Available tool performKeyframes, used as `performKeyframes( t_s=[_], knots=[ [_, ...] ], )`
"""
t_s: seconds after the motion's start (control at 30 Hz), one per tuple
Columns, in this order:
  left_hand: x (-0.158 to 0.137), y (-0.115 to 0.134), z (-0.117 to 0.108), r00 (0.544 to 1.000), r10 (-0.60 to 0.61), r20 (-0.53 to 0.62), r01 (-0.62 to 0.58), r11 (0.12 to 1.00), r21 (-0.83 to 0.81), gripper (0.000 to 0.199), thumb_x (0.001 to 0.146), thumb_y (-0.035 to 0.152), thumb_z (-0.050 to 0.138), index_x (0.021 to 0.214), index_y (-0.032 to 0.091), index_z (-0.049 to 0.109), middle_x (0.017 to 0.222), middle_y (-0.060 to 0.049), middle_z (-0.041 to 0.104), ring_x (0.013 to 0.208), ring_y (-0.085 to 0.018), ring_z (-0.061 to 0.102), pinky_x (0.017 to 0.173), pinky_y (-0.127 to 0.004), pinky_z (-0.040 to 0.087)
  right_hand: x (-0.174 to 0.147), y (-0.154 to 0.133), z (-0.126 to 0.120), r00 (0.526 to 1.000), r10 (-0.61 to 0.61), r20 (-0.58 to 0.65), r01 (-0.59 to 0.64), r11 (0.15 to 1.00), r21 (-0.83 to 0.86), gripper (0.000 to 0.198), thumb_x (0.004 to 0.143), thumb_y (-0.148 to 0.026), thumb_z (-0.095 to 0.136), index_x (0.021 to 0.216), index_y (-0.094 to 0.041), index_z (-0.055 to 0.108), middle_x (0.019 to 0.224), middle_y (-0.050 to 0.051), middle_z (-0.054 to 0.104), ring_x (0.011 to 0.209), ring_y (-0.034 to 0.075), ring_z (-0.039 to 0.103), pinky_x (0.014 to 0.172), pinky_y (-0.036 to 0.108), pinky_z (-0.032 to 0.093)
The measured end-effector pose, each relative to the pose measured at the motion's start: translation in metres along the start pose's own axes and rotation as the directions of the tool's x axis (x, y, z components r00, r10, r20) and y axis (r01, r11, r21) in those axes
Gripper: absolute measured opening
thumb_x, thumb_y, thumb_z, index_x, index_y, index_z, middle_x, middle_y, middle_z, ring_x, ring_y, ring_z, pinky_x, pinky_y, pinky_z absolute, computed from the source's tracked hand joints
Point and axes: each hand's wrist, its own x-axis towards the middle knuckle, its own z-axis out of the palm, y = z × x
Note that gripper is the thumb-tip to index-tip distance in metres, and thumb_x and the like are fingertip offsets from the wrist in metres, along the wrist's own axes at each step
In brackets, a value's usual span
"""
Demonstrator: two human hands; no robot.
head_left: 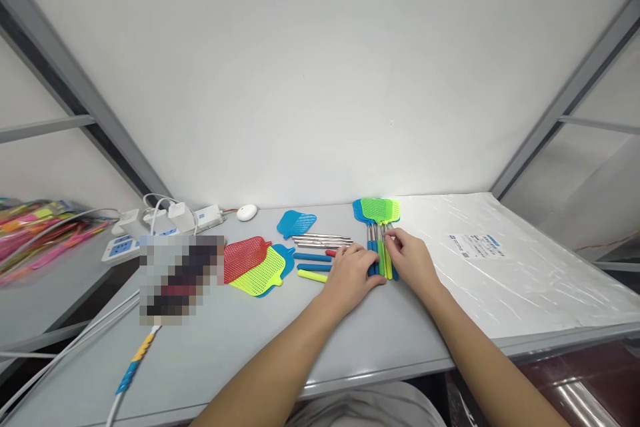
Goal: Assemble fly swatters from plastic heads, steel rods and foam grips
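Several fly swatters (pixel 377 208) lie side by side at the back of the grey table (pixel 410 340), right of centre: perforated heads overlapping in blue, green and yellow-green; slim metal shafts; handles in blue, green and yellow, pointing toward the person. Left hand (pixel 351 272) lies over the left-hand handles, fingers bent, thumb extended along the handle ends; grip cannot be told. Right hand (pixel 411 257) is at the right-hand shafts, thumb and forefinger close together; whether they pinch a shaft cannot be told. Left of the group: metal rods (pixel 323 240) laid parallel, a loose blue head (pixel 296 222) behind them, and loose handles (pixel 313 257) in blue, yellow-green and red, partly covered by the left hand. Farther left, a red head (pixel 246 257) overlaps a yellow-green head (pixel 260 275), with blue beneath. Beyond these: a pixelated item, unreadable, a cable (pixel 135 363) wrapped in yellow and blue, a power strip (pixel 123 250) with chargers, and a white oval object (pixel 247 213). White plastic-wrapped sheet (pixel 540 293), labelled, borders the swatters on the right. Wall (pixel 320 80) rises just behind the heads; bare tabletop runs from the handles to the front edge, crossed by both forearms.
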Motion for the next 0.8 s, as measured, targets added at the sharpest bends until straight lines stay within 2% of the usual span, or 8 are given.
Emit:
performKeyframes(
  t_s=[0.2,0.6,0.7,0.8],
  knots=[
    [0.001,0.001,0.000,1.000,0.007,-0.002,-0.007,1.000,-0.001,0.029,0.076,0.037,0.076,0.097,0.024,0.060,0.097,0.001,0.070,0.102,-0.022,0.056,0.094,-0.040,0.033,0.000,0.002,-0.001,0.999,0.016,-0.047,-0.014,0.999,0.040,0.026,0.090,-0.039,0.043,0.091,-0.023,0.065,0.056,-0.003,0.055,0.054,0.015,0.052,0.053,0.026,0.032],
    [0.002,0.004,0.001,1.000,0.010,0.007,-0.010,1.000,0.016,0.027,0.078,0.038,0.073,0.098,0.024,0.060,0.098,0.000,0.070,0.102,-0.022,0.055,0.096,-0.042,0.033,0.000,-0.001,-0.003,0.999,-0.007,-0.035,0.009,0.998,0.059,0.026,0.089,-0.037,0.044,0.091,-0.023,0.065,0.057,-0.003,0.055,0.054,0.015,0.052,0.055,0.026,0.034],
    [-0.001,0.005,-0.007,1.000,0.021,0.019,-0.021,1.000,0.014,0.030,0.078,0.041,0.073,0.100,0.024,0.060,0.100,-0.001,0.069,0.104,-0.022,0.054,0.096,-0.041,0.035,-0.002,-0.002,-0.003,0.999,-0.031,-0.015,0.031,0.998,0.054,0.027,0.090,-0.037,0.043,0.093,-0.022,0.065,0.060,-0.002,0.058,0.056,0.015,0.053,0.057,0.026,0.036],
    [-0.006,0.000,-0.029,0.994,0.081,0.068,-0.082,0.997,0.013,0.033,0.079,0.042,0.071,0.105,0.024,0.061,0.107,-0.003,0.068,0.110,-0.023,0.052,0.097,-0.040,0.037,-0.006,-0.003,-0.004,0.998,-0.057,0.005,0.056,0.998,0.035,0.030,0.091,-0.038,0.041,0.095,-0.021,0.066,0.063,-0.001,0.060,0.057,0.016,0.054,0.058,0.027,0.037]
  ],
)
